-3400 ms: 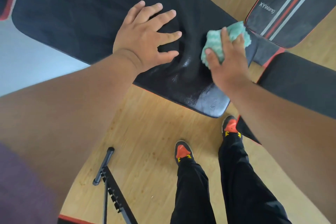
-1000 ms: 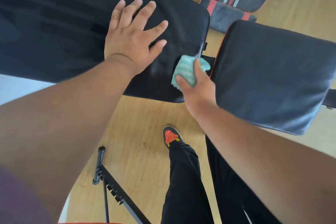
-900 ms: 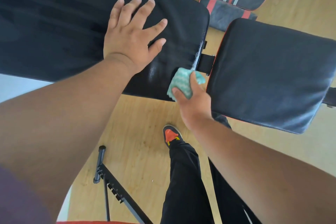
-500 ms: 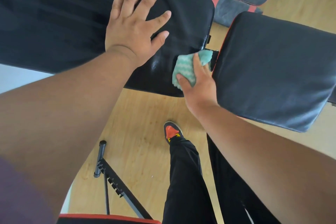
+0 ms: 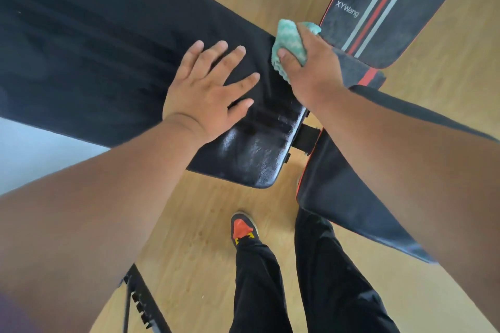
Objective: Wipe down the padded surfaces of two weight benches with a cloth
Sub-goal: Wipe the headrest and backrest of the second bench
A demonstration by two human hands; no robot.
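I'm seeing the long black back pad (image 5: 94, 43) lying flat, its near end glossy. The teal wavy-patterned cloth (image 5: 288, 43) is sitting bunched at its far edge. A second black seat pad (image 5: 338, 192) with red trim is lying just beside it.

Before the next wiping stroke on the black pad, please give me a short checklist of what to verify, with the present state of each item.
1. Cloth held firmly: the right hand has the green cloth in its grip. Ok.
2. Cloth touching the long black pad: it sits at the pad's far edge. Ok.
3. Pad steadied: the left hand lies flat on it, fingers spread. Ok.
4. Stroke path free: the left hand lies close beside the cloth. Not ok for a stroke to the left.
5. Near end of the pad wiped: it shines with streaks. Ok.
6. Seat pad and striped bench wiped: cannot tell.
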